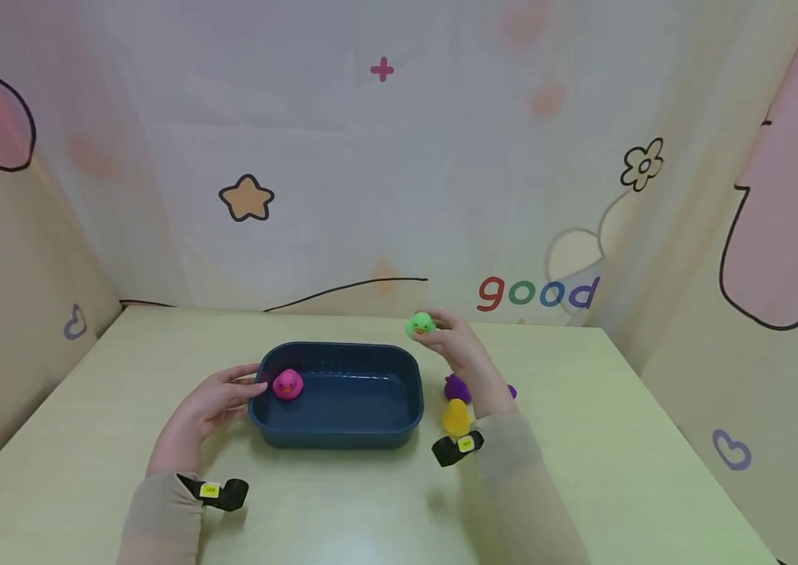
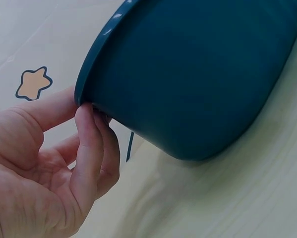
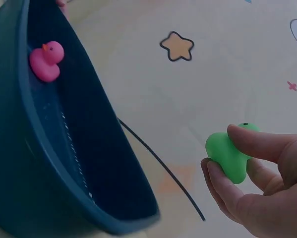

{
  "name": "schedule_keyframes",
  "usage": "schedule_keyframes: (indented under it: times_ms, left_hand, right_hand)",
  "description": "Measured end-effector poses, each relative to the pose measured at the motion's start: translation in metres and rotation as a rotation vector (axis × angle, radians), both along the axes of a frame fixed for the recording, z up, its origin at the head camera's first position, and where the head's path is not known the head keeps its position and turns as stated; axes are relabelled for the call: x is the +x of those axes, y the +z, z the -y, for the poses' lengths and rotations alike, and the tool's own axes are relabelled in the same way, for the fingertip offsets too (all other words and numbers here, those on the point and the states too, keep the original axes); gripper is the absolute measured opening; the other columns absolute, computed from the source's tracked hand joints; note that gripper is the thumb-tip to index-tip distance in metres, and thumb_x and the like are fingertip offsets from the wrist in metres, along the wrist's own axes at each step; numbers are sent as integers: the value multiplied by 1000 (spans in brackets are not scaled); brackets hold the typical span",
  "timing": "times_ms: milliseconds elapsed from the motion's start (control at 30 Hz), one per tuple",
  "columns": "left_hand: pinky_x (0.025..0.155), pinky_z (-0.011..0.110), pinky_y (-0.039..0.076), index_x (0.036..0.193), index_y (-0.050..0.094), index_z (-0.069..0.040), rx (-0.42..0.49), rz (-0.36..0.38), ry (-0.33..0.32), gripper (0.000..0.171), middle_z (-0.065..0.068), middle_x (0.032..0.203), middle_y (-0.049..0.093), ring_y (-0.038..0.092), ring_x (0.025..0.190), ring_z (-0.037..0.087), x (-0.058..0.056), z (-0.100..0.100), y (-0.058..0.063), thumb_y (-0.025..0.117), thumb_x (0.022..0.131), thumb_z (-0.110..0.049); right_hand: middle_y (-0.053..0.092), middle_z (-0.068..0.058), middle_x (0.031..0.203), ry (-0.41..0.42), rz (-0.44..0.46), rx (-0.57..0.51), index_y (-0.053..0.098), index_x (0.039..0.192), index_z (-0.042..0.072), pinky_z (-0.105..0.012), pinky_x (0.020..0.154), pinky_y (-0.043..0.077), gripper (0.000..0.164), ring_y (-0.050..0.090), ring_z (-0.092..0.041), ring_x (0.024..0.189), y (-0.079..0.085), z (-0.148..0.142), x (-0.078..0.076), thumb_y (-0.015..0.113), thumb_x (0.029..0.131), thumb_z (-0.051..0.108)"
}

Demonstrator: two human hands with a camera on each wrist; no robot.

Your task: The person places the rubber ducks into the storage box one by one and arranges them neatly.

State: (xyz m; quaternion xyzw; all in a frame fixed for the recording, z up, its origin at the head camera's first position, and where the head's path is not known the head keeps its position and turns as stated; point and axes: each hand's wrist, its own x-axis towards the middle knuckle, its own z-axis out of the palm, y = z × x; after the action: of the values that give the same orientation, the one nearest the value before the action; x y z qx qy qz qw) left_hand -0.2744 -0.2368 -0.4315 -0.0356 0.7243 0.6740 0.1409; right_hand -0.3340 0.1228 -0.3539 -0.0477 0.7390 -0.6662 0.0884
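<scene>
Green, a toy duck (image 1: 420, 323) is pinched by the right hand (image 1: 457, 344) near the blue tub (image 1: 342, 439) in the head view; a pink duck (image 1: 288, 384) sits inside. Left wrist view: the left hand (image 2: 54, 166) grips the tub's rim (image 2: 103, 35). Right wrist view: the toy duck is held apart from the tub.

We count one tub (image 1: 356, 404), one pink duck (image 1: 288, 385) inside at its left edge, one green duck (image 1: 420, 323). Between tub and right edge of the worktop (image 1: 342, 502): one yellow duck (image 1: 455, 418), at least one purple toy (image 1: 457, 389) (two patches, forearm (image 1: 493, 391) between). Also one left hand (image 1: 218, 398), one right hand (image 1: 457, 341).
</scene>
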Motion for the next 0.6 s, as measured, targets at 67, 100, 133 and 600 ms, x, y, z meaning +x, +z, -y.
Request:
schedule_keyframes:
  times_ms: [67, 100, 133, 600]
  left_hand:
    - [74, 20, 51, 152, 26, 1, 3, -2, 1, 69, 27, 146, 39, 64, 90, 3, 0, 0, 0, 62, 96, -17]
    - [74, 20, 51, 152, 26, 1, 5, -3, -1, 70, 27, 146, 39, 64, 91, 4, 0, 0, 0, 62, 96, -17]
    - [75, 21, 51, 152, 26, 1, 5, -4, -3, 70, 27, 146, 38, 64, 91, 4, 0, -1, 0, 63, 96, -18]
    - [80, 22, 52, 152, 24, 2, -10, -20, -26, 71, 31, 149, 33, 63, 100, 8, 1, 2, -2, 62, 96, -19]
  right_hand:
    - [44, -25, 142, 29, 1, 7, 47, 141, -3, -41, 108, 41, 52, 56, -29, 115, -6, 21, 0, 60, 91, -6]
    - [45, -25, 141, 42, 2, 10, 48, 140, -4, -41, 108, 42, 52, 57, -28, 113, -9, 30, 0, 61, 90, -7]
    - [47, -25, 140, 54, 2, 15, 49, 139, -4, -42, 107, 42, 52, 58, -26, 111, -12, 38, 1, 62, 89, -7]
    - [62, -21, 120, 128, -43, 186, 64, 121, -3, -36, 91, 51, 39, 59, -20, 95, -51, 107, 5, 72, 82, -3]
